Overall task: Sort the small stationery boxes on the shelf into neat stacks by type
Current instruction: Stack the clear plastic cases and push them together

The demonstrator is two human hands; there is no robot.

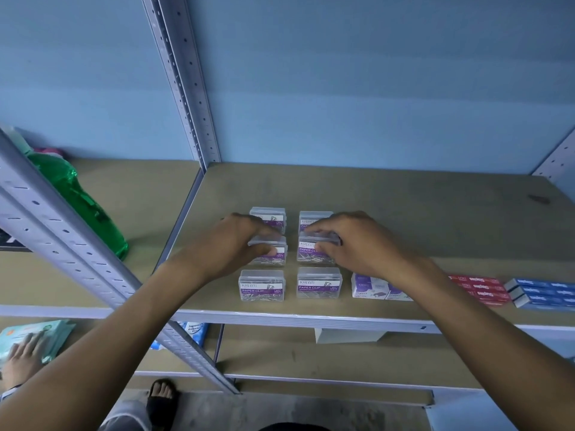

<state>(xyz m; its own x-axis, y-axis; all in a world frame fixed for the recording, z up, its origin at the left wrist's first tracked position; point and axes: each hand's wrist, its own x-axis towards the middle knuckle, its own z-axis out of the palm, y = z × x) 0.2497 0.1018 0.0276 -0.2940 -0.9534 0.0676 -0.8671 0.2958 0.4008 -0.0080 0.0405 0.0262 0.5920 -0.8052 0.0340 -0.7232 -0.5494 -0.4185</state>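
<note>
Both forearms reach forward, hands [239, 244] [357, 244] each grasping a middle-row paper clip box [270, 255] [314, 253].

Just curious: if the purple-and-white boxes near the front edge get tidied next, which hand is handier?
Probably the right hand: its forearm passes directly over the purple-and-white boxes, while the left hand is further left, on a middle-row paper clip box.

Six paper clip boxes [261, 286] sit on the shelf board [389, 194] in two columns, three rows deep from the near edge. Right of the near row lie binder clip boxes [373, 287], then two staple box stacks [480, 290], side by side.
</note>
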